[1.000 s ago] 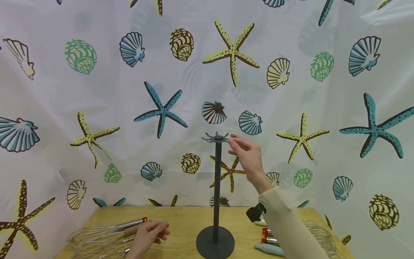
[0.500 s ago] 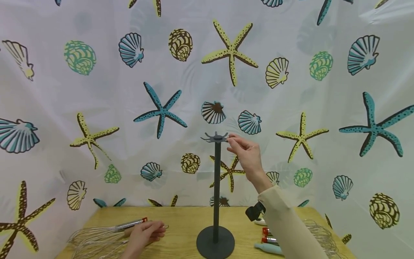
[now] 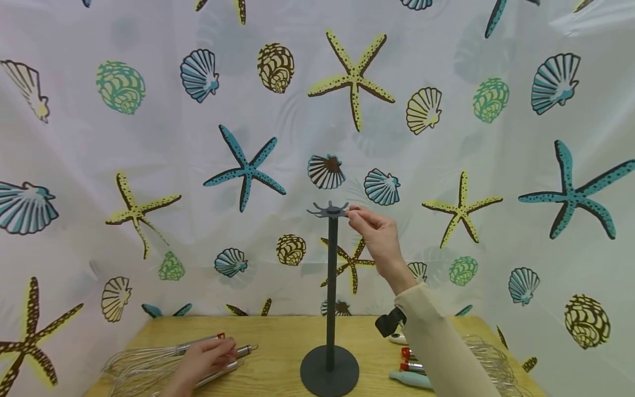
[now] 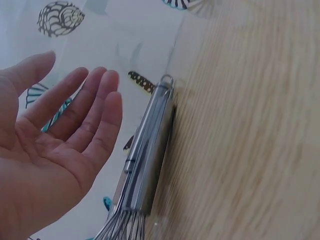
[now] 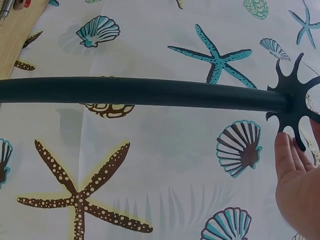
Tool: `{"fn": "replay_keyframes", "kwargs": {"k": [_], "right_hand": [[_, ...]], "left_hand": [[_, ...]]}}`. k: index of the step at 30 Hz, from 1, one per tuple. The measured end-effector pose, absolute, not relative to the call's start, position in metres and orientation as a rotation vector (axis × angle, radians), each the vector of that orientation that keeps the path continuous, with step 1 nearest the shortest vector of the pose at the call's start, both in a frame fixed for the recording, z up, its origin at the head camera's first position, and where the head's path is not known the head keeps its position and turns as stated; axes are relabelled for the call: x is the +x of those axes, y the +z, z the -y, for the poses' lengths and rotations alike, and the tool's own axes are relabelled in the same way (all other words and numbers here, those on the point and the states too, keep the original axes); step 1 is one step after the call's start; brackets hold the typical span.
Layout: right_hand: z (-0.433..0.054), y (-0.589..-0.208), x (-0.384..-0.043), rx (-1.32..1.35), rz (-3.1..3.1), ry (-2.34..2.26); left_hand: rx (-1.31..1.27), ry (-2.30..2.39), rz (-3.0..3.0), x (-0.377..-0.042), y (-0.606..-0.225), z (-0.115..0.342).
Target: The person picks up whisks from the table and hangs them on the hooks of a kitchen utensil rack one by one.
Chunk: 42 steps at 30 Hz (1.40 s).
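A dark utensil stand (image 3: 332,286) with a round base rises from the wooden table, a ring of curved hooks (image 3: 327,209) at its top. My right hand (image 3: 383,242) pinches one hook at the ring's right side; the right wrist view shows its fingers against the hooked top (image 5: 292,102), partly cut off by the frame edge. Down at the left, my left hand (image 3: 200,361) hovers by several metal whisks (image 3: 144,361). Its fingers are loosely bent and hold nothing in the left wrist view, beside steel whisk handles (image 4: 150,145).
On the right side of the wooden table (image 3: 278,342) lie more whisks (image 3: 488,358), red-tipped handles (image 3: 412,366) and a pale blue handle (image 3: 412,379), partly behind the right sleeve. A white shell-and-starfish cloth (image 3: 278,127) surrounds the table at the back and sides.
My left hand has drawn back to the left over the whisks, so more of their handles show. The right hand stays at the same hook.
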State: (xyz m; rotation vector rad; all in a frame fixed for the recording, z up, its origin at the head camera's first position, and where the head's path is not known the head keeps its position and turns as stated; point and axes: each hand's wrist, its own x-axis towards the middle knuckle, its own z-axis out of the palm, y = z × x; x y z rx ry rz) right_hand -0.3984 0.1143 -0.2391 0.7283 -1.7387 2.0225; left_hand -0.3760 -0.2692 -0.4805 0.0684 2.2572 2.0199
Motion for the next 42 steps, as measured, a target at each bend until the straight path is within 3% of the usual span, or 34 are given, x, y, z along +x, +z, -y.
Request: {"fn": "replay_keyframes", "kwargs": {"k": [23, 35, 42], "right_hand": [[-0.131, -0.233, -0.404, 0.835, 1.813, 2.129], [-0.133, -0.23, -0.404, 0.831, 1.793, 2.184], [-0.132, -0.231, -0.403, 0.826, 1.779, 2.211]], "left_hand": [[0.316, 1.807, -2.221, -0.381, -0.486, 0.324], [0.316, 1.748, -2.289, -0.384, -0.491, 0.333], [0.17, 1.521, -2.509, -0.387, -0.495, 0.33]]}}
